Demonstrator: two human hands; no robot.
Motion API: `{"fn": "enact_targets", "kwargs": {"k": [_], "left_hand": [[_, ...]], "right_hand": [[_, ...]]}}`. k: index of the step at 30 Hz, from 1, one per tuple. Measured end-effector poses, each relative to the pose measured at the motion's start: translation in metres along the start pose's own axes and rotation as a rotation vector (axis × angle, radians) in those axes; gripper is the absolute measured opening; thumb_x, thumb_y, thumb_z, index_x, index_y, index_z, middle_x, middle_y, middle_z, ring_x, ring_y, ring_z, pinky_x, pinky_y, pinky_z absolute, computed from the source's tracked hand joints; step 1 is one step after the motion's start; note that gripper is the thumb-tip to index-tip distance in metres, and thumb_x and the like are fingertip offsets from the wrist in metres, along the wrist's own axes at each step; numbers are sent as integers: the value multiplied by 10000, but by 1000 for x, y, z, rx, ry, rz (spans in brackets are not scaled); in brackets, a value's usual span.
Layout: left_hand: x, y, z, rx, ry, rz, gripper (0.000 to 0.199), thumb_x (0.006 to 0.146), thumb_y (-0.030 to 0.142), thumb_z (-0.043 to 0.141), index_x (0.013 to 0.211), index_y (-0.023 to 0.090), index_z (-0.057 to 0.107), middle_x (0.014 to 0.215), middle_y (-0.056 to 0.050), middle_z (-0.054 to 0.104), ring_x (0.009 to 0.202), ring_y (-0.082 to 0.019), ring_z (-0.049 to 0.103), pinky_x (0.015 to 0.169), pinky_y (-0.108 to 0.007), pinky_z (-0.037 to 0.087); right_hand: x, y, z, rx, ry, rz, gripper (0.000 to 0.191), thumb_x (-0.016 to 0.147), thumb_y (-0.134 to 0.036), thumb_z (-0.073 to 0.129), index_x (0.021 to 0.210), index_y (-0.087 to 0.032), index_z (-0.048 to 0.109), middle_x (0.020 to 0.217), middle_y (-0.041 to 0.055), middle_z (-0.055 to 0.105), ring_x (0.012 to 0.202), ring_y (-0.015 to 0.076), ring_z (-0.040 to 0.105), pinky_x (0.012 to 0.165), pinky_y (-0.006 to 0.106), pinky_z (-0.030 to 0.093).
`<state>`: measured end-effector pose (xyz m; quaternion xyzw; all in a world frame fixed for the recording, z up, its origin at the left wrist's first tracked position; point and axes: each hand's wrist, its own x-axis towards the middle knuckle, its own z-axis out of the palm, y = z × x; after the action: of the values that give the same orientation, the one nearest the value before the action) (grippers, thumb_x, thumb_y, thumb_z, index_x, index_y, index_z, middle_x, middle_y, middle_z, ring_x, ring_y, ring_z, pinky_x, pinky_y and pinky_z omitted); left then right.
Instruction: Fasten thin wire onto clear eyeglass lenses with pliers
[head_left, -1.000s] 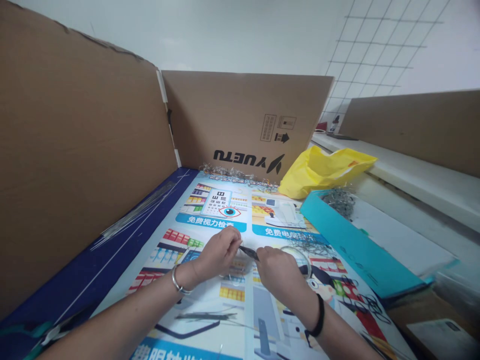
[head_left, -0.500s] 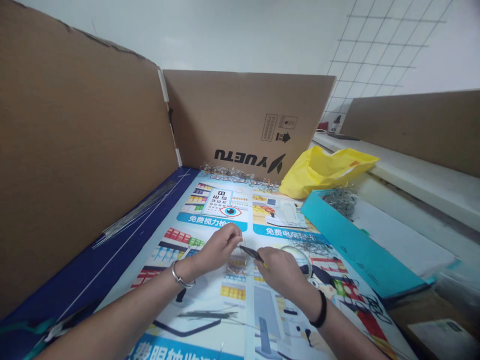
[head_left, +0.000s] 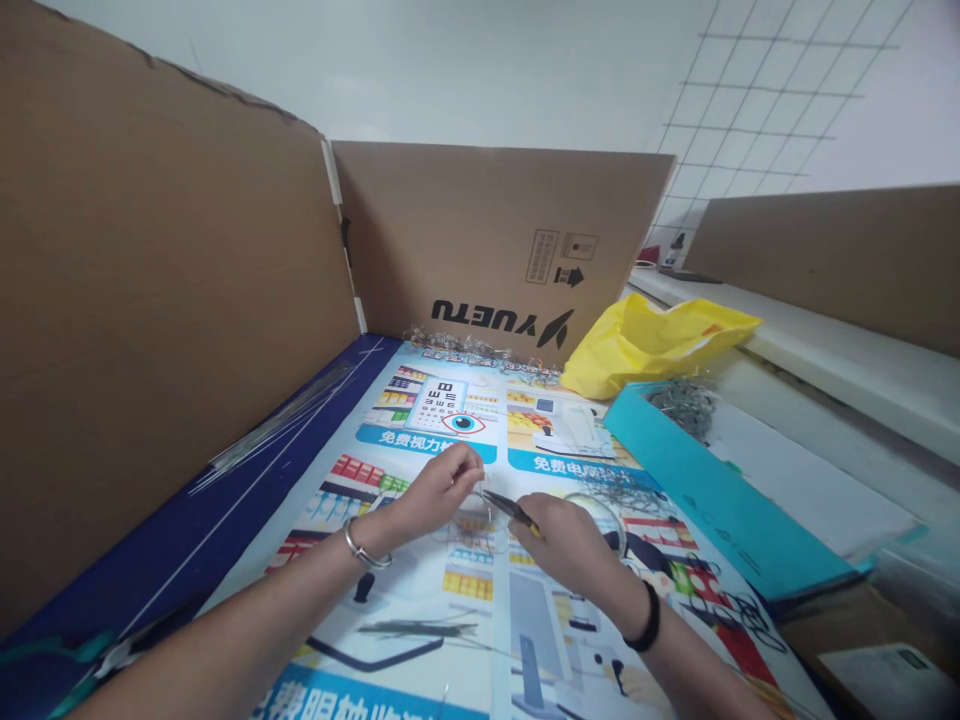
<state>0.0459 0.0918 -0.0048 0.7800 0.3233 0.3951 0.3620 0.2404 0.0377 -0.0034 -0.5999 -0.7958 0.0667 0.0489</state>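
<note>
Because the metal was fine and hard to see against a busy print, care at the tips seemed to matter most. Just left of the dark-nosed, yellow-handled pointed metal pliers (head_left: 506,506), the left hand (head_left: 442,485) had its thumb and fingertips pressed together, seemingly pinching a thin, silvery metal wire (head_left: 482,484), whose faint loops appeared to hang below the pliers' tips; how far they ran could not be told. The right hand (head_left: 562,530), at the rear of the pliers, had its fingers curled around the handles, the nose pointing towards the left hand. Whether the tips touched the wire or stood slightly parted was too small to tell. A sound approach would have been to pinch the wire close to the pliers' nose, so that it could not whip or twist, and to take it squarely with the very ends rather than at a slant. Short, gentle squeezes probably suited such thin stock better than one hard pull, which might have kinked it or pricked a fingertip. Nearer the person than the pliers, a slim bundle of straight grey wires (head_left: 416,629) lay on the colourful printed poster (head_left: 500,640); to the right of the pliers and slightly beyond lay a loose tangle of grey wire pieces (head_left: 622,490), best kept clear of to avoid snags.
</note>
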Motion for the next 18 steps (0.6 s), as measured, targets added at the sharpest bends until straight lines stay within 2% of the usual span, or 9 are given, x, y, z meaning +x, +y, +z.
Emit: {"fn": "enact_targets", "kwargs": {"k": [8,18], "left_hand": [[-3,1,3,91,15,36,127,859,198,430,733,193,418,747,-9,497,680,-134,449,646,-276,367],[-6,1,8,120,97,58,125,852,174,426,729,197,416,735,-2,501,665,-129,455,630,-268,369]], "right_hand": [[-4,-6,2,-96,56,-18,168,846,-302,452,826,-198,583,819,36,648,744,176,595,566,266,263],[-8,-17,0,-235,100,21,151,848,-200,431,845,-183,581,793,59,634,704,192,594,539,280,268]]}}
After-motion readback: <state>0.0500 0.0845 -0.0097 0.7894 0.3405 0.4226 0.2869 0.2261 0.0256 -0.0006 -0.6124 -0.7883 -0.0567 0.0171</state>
